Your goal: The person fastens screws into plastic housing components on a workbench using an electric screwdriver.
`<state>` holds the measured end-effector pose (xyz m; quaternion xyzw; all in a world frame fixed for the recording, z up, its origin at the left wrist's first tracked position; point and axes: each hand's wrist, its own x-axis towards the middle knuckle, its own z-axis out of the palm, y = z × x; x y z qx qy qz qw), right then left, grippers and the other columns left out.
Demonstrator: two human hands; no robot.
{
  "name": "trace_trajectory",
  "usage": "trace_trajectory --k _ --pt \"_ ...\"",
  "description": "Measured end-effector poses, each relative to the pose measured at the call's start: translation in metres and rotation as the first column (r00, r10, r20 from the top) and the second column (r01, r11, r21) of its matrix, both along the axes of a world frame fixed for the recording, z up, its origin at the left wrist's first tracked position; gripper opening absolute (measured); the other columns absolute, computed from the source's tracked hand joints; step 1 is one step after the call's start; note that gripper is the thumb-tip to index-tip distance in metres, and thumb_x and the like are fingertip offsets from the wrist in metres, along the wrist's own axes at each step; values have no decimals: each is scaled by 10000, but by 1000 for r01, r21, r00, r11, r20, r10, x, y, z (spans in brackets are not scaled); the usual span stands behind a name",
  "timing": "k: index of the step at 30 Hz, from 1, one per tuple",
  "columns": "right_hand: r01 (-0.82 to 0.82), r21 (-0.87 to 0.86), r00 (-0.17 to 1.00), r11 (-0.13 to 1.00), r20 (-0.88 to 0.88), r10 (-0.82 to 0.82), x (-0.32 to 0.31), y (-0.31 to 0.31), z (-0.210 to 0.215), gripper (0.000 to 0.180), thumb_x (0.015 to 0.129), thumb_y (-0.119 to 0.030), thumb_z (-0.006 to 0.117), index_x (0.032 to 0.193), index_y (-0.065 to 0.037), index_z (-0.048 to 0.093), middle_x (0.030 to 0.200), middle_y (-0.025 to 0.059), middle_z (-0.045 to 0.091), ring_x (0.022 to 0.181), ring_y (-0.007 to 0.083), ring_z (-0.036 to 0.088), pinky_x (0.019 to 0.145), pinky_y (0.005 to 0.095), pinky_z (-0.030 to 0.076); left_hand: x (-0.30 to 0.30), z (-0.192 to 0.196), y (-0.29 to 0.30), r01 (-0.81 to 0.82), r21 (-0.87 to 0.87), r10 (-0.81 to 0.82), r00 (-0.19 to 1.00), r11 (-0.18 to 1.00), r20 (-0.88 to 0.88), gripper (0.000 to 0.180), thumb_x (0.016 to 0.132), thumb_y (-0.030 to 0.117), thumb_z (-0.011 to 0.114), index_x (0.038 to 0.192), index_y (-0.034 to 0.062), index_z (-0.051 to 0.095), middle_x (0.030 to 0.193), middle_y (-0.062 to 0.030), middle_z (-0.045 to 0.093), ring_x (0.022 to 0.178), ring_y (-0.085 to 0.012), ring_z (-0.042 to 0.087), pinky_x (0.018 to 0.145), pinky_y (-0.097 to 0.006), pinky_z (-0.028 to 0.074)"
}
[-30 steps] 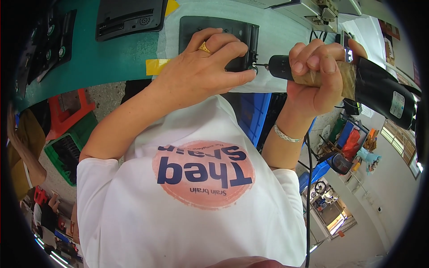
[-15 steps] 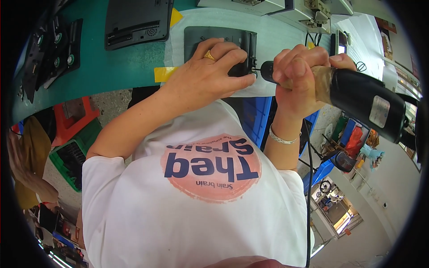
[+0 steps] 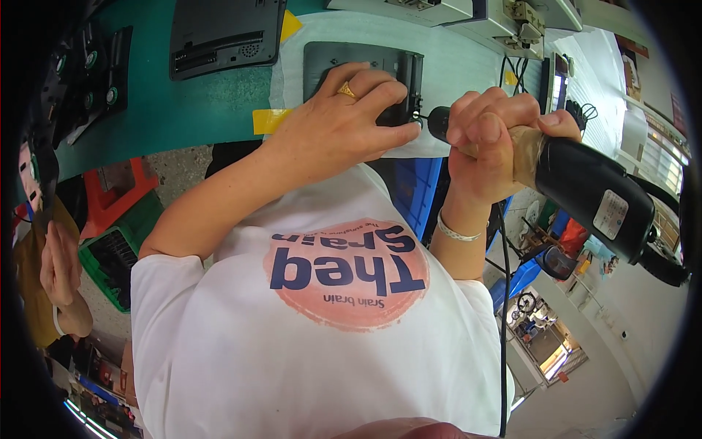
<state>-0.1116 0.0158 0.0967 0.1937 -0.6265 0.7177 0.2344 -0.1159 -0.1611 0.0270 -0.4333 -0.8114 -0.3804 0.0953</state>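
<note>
Currently, right hand (image 3: pixel 486 139) wrapped around a black electric screwdriver (image 3: pixel 585 190), its bit (image 3: pixel 423 115) at the right edge of a dark plastic housing (image 3: pixel 351 55). Left hand (image 3: pixel 336 121) spread over that housing, thumb near the bit; housing on white sheeting (image 3: pixel 457 66).

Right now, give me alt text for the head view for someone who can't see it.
A person's right hand grips a black, tan-wrapped power screwdriver, its thin bit at the right edge of a flat dark plastic panel under their left hand. The panel lies on a thin white sheet on a green tabletop.
</note>
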Motion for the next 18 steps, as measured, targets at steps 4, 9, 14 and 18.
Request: trace_trajectory --k 4,9,14,18 --pt "79 194 997 978 -25 -76 1 0 0 511 923 20 687 1320 -169 427 709 59 558 501 176 502 486 319 459 -1 1 0 -15 -6 15 1000 1000 -20 371 747 177 811 1099 247 718 1156 -63 549 1167 -261 551 1087 -499 425" --pt "-23 -145 991 989 130 42 -20 5 19 506 923 -5 643 1344 -46 366 709 53 568 537 186 557 557 353 510 1 0 0 -24 -11 24 999 1000 -38 383 768 184 792 1135 253 705 1156 -83 550 1174 -274 554 1082 -506 426" --pt "95 -303 995 948 -7 -102 -66 -4 42 247 967 -207 587 755 -80 583 768 43 563 677 167 544 712 360 439 3 2 0 -23 -27 22 999 999 -39 382 774 190 798 1136 261 698 1157 -82 547 1177 -274 558 1101 -515 421" --pt "104 -169 972 980 -190 -136 -96 -18 38 316 942 -49 596 1242 -88 502 793 86 608 644 185 579 644 374 530 3 1 1 -32 -24 31 999 999 -42 383 775 191 804 1136 260 696 1153 -77 547 1171 -269 565 1111 -516 419"
